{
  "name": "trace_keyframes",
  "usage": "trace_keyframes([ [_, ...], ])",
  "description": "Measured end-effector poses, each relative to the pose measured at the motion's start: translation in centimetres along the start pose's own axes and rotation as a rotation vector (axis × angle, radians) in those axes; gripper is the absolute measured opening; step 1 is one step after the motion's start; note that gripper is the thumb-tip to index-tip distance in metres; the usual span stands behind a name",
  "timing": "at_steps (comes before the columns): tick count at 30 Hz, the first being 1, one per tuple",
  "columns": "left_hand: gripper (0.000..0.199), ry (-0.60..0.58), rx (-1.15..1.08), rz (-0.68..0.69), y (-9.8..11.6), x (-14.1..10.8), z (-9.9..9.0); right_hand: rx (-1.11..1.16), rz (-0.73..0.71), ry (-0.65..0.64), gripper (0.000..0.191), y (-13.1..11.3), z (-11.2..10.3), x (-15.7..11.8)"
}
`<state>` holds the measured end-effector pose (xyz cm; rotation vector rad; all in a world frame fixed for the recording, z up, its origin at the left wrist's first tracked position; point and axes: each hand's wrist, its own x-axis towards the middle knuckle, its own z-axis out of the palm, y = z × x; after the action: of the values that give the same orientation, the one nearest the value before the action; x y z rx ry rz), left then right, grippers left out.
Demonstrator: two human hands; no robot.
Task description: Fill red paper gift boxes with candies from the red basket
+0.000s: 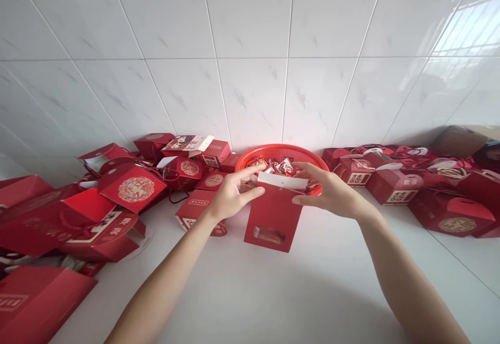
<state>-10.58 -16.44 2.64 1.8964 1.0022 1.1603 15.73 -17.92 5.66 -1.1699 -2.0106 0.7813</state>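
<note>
Between my two hands is a red gift box (pixel 275 208) with a small clear window low on its front, through which something red and white shows. Its white top flap (pixel 282 181) stands up along the upper edge. My left hand (pixel 236 193) grips the upper left corner, thumb in front and fingers by the flap. At the upper right corner, my right hand (pixel 330 190) holds the box in the same way, fingertips partly hidden behind the flap. Just behind the box is a red plastic basket (pixel 281 149) containing wrapped candies (pixel 284 167).
Many red gift boxes (pixel 133 188) are heaped on the left, some tipped over. Closed red boxes with handles (pixel 394 183) stand in rows on the right. A brown carton (pixel 461 140) sits at the far right. White wall tiles (pixel 253 94) rise behind the white surface (pixel 242 292).
</note>
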Motion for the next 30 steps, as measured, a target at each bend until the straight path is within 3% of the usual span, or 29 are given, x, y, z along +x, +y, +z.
trace_keyframes([
  [4, 0.031, 0.122, -0.096, 0.017, 1.5, -0.2, -0.3, 0.25, -0.087, -0.062, 0.036, -0.6, 0.2, 0.1],
  [8, 0.03, 0.15, -0.129, 0.001, 2.0, -0.3, -0.3, 0.409, -0.104, -0.027, 0.034, -0.9, 0.7, 0.2],
  [13, 0.042, 0.13, -0.048, 0.014, 2.1, -0.5, -0.3, 0.442, -0.07, 0.012, 0.034, -0.5, 0.8, 0.3],
  [19, 0.043, 0.069, 0.0, 0.053, 2.7, -0.9, -0.4, 0.477, -0.061, -0.006, 0.035, -0.1, 0.9, 0.5],
  [25, 0.014, 0.14, 0.029, 0.212, 2.6, -1.0, -0.1, 0.499, -0.126, -0.062, 0.031, -0.1, 1.0, 0.6],
  [30, 0.012, 0.16, 0.07, 0.266, 2.6, -1.0, -0.1, 0.435, -0.165, -0.068, 0.032, -0.3, 0.8, 0.4],
])
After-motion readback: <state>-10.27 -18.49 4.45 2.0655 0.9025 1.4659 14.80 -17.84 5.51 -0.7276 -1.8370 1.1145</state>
